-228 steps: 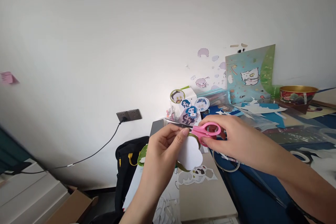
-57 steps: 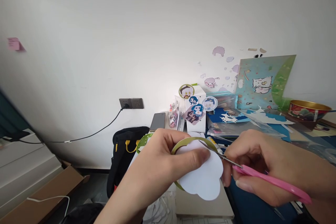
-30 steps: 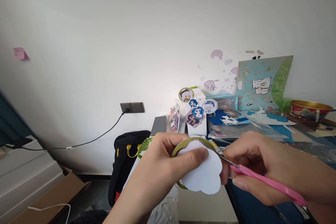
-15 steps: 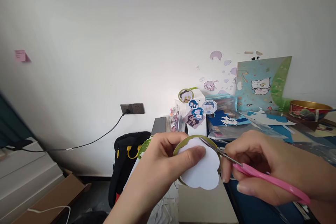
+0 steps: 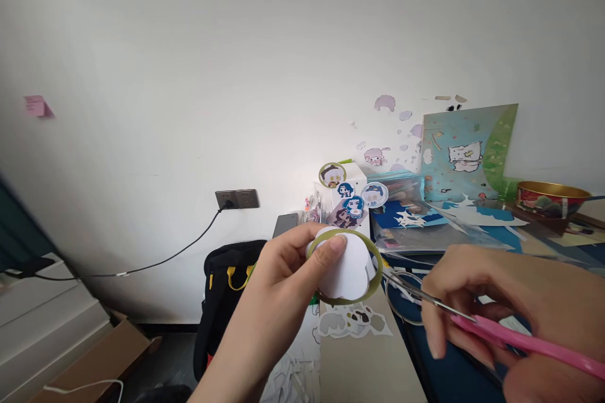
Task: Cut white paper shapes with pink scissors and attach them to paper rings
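My left hand [image 5: 293, 277] is closed, pinching a white scalloped paper cutout [image 5: 352, 274] between thumb and fingers. An olive-green paper ring [image 5: 373, 283] surrounds the cutout, held in the same grip. My right hand [image 5: 482, 308] grips pink-handled scissors [image 5: 529, 340] whose metal blades point left toward the cutout. The tips lie close to the right edge of the ring; whether they touch it I cannot tell. Below the ring, a scrap sheet with printed shapes [image 5: 354, 321] rests on a beige board [image 5: 368, 365].
Paper strips [image 5: 286, 381] are heaped left of the board. Behind stands a white box [image 5: 359, 170] with character stickers. Clear plastic bags [image 5: 397, 186], blue paper scraps [image 5: 390, 214] and a red-gold tin [image 5: 551, 201] sit to the right. A black backpack [image 5: 217, 289] stands at left.
The scissors have drawn right and down, off the cutout's upper edge. My left hand has shifted left and up with the cutout and ring, uncovering the printed scrap sheet on the board.
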The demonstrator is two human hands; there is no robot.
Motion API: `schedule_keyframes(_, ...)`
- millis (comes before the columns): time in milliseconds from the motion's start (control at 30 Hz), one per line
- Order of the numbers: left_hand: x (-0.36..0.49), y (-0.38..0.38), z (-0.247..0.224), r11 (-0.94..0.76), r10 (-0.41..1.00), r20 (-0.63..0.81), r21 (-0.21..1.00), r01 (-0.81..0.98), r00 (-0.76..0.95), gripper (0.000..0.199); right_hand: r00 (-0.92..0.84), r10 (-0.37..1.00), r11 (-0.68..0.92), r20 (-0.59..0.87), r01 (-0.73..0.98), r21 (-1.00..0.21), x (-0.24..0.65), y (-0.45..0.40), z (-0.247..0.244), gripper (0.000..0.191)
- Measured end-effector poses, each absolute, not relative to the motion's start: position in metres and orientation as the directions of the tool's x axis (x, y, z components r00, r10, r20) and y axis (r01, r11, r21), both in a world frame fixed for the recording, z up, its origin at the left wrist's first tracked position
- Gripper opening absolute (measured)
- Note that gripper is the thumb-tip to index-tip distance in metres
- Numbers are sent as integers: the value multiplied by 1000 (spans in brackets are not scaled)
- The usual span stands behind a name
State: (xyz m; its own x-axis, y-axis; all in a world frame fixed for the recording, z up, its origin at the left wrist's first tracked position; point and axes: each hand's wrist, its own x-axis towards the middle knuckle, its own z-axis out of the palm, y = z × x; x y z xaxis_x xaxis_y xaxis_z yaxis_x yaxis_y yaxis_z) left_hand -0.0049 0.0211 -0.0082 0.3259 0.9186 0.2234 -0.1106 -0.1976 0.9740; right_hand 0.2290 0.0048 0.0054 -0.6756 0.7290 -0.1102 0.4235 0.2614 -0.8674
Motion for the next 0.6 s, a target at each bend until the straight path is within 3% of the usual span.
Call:
schedule_keyframes(133, -4, 21, -9, -186, 924, 211, 977, -107, 318, 22, -543, 840, 268, -6, 423, -866, 233, 3, 1, 10)
schedule_keyframes(233, -2, 22, -9, -159, 929, 183, 982, -98, 323, 22, -345, 925, 279, 158, 337, -899, 221, 10, -6, 18)
schedule_keyframes(433, 4, 28, -13, -163, 931, 163, 986, -29, 328, 18, -355, 925, 235, 139, 244, -941, 193, 20, -14, 14)
schedule_keyframes(600, 7, 46, -24, -156, 946, 130, 985, 68, 298, 20, -253, 949, 256, 186, 280, -925, 188, 27, -22, 12)
